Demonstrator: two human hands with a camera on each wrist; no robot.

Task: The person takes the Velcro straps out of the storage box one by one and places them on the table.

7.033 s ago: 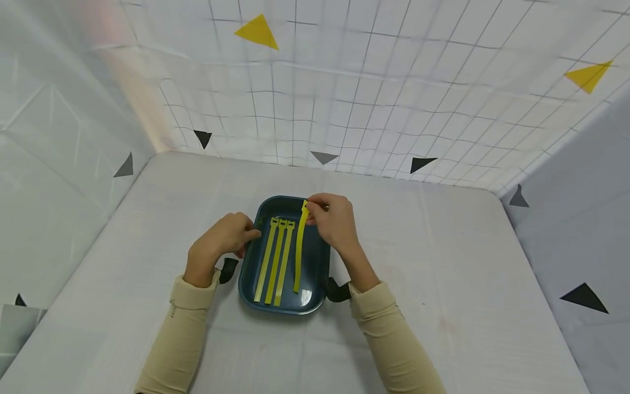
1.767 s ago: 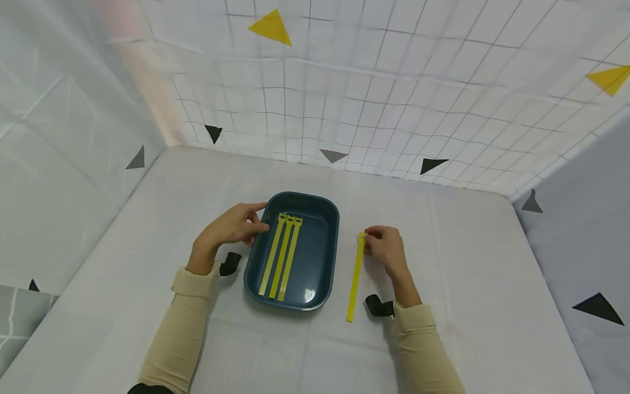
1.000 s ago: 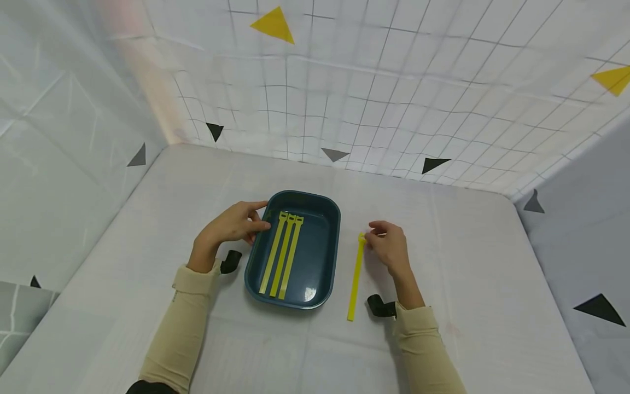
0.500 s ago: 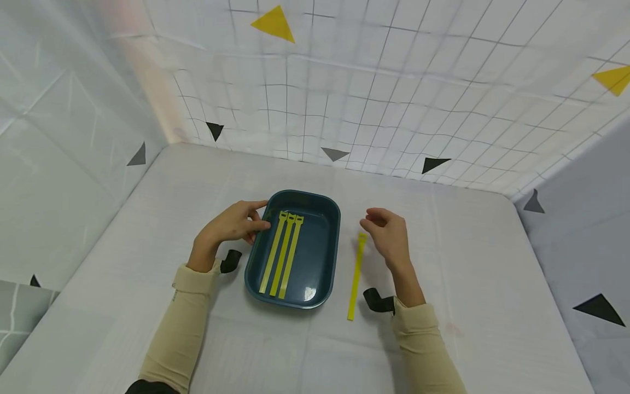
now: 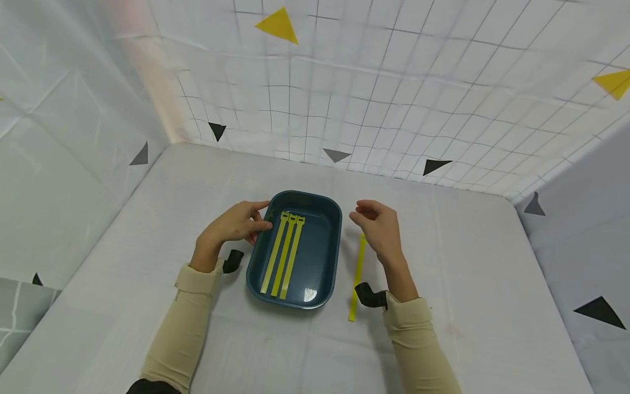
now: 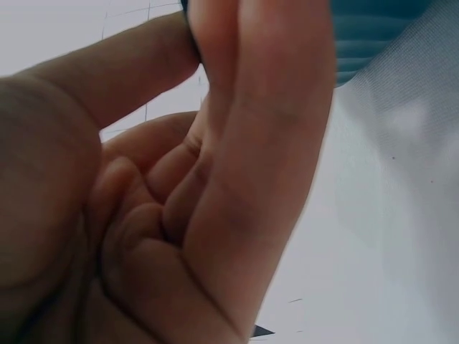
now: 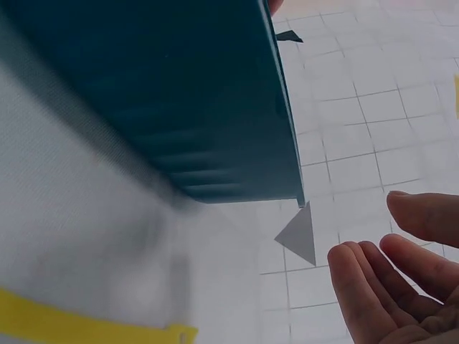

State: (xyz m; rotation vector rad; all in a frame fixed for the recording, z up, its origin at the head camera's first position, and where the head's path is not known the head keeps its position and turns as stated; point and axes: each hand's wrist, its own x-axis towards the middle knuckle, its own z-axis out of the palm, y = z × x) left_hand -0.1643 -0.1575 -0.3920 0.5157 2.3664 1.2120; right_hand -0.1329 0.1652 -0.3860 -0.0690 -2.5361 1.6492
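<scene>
A dark teal tray point(image 5: 321, 246) sits mid-table with three yellow strips point(image 5: 283, 254) lying side by side in its left half. A fourth yellow strip point(image 5: 356, 276) lies on the table just right of the tray. My left hand point(image 5: 258, 216) grips the tray's left rim, thumb over the edge. My right hand point(image 5: 356, 213) hovers between the tray and the loose strip, fingers relaxed and holding nothing. The right wrist view shows the tray's outer wall point(image 7: 179, 93), the loose strip point(image 7: 72, 319) and my fingertips point(image 7: 387, 279). The left wrist view is mostly my left hand's fingers point(image 6: 265, 143).
The table point(image 5: 467, 262) is covered in white cloth and closed in by gridded white walls point(image 5: 394, 82) with yellow and black triangles. Black straps point(image 5: 369, 295) sit at both wrists.
My right hand has let go of the fourth strip, which stays on the table, and has lifted and moved left toward the tray. The left hand has not moved.
</scene>
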